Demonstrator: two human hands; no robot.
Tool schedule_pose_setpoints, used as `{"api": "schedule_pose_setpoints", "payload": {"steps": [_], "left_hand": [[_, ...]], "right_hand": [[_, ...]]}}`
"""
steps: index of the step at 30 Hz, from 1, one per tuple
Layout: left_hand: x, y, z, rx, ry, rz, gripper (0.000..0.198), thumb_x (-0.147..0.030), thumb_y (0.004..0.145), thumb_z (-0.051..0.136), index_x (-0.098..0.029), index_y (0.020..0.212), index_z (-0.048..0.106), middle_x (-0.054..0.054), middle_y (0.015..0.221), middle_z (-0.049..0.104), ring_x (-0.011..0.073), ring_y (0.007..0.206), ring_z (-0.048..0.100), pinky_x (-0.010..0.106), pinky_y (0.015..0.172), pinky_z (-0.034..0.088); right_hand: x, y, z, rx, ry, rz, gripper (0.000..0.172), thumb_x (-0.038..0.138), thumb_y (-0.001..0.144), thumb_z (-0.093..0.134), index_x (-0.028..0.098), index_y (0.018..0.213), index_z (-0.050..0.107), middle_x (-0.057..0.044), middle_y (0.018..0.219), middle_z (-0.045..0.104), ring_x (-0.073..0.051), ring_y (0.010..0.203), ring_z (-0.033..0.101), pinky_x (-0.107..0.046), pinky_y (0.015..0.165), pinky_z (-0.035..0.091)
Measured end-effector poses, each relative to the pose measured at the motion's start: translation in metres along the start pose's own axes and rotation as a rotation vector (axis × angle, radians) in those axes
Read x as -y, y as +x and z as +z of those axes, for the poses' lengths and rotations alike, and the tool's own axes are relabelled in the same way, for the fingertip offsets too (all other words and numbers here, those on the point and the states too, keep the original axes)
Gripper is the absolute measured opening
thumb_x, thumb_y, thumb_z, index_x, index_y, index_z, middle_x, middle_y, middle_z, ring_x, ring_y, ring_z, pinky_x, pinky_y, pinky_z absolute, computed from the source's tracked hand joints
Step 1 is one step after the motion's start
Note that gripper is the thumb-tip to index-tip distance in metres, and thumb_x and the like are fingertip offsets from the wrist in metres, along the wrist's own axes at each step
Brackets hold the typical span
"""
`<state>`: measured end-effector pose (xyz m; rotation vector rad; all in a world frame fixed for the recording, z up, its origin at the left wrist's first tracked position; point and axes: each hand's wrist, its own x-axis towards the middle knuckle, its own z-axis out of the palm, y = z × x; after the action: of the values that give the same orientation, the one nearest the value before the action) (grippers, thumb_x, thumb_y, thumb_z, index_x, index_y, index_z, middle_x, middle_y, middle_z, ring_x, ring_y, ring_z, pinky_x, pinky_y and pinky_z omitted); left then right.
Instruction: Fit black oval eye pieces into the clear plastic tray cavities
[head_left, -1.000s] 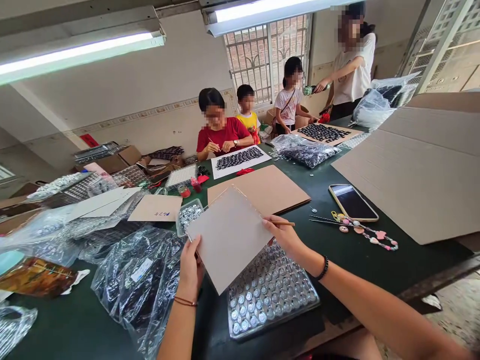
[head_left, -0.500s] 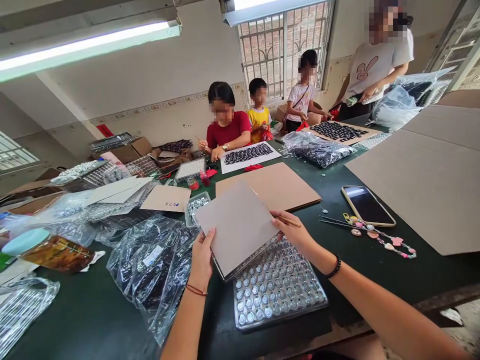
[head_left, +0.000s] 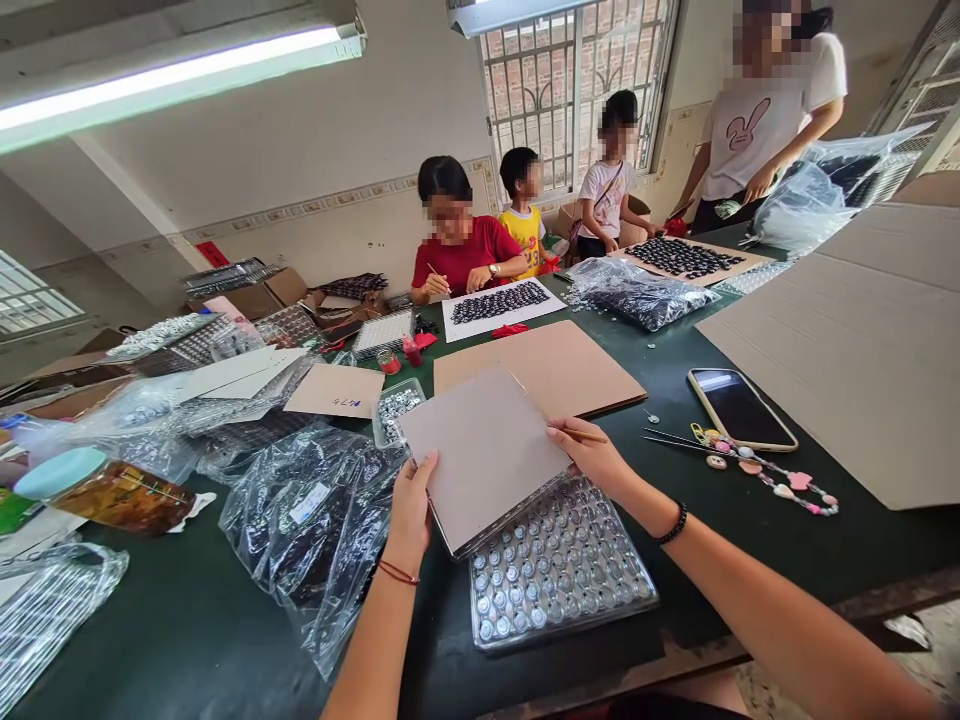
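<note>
My left hand (head_left: 411, 505) grips the left edge of a clear tray covered by a grey card (head_left: 487, 455), its thumb on top of the card. At the card's right edge, my right hand (head_left: 596, 460) holds a thin wooden stick (head_left: 583, 436) and also pinches the card and tray. This covered tray is tilted above a second clear tray (head_left: 559, 575), which lies on the green table with rows of small round silvery pieces in it. Part of the lower tray is hidden beneath the upper one.
Left of my hands lie a plastic bag (head_left: 300, 530) and a jar (head_left: 109, 490). Behind are a box of small parts (head_left: 397, 408) and cardboard (head_left: 540, 365). A phone (head_left: 741, 408), tweezers (head_left: 675, 440) and large cardboard (head_left: 847, 350) lie right. Several people are across the table.
The view has shifted slightly. Both my hands keep their hold on the covered tray. Across the table, the person in red has moved the hand with the stick closer to the white sheet.
</note>
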<state>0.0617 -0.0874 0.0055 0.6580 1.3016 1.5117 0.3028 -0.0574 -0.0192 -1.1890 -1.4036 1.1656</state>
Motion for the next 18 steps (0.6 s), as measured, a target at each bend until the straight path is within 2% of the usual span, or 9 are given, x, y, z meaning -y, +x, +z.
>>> {"api": "schedule_pose_setpoints", "payload": {"steps": [6,18], "left_hand": [[0.002,0.0,0.001,0.024,-0.004,-0.012,0.023,-0.021,0.068,0.067,-0.016,0.09,0.061,0.005,0.089,0.068,0.0156,0.072,0.064,0.028,0.069,0.053],[0.002,-0.006,0.007,0.016,0.02,-0.029,0.019,-0.021,0.071,0.063,-0.015,0.089,0.063,0.003,0.083,0.068,0.0134,0.063,0.062,0.023,0.056,0.05]], "right_hand": [[-0.004,0.006,-0.006,0.004,-0.148,-0.119,0.026,0.042,0.075,0.053,0.017,0.07,0.058,0.002,0.062,0.051,-0.011,0.059,0.045,-0.021,0.052,0.034],[-0.004,0.006,-0.013,-0.049,-0.293,-0.216,0.03,0.041,0.081,0.043,0.019,0.071,0.06,-0.001,0.062,0.054,-0.014,0.058,0.045,-0.023,0.053,0.033]]}}
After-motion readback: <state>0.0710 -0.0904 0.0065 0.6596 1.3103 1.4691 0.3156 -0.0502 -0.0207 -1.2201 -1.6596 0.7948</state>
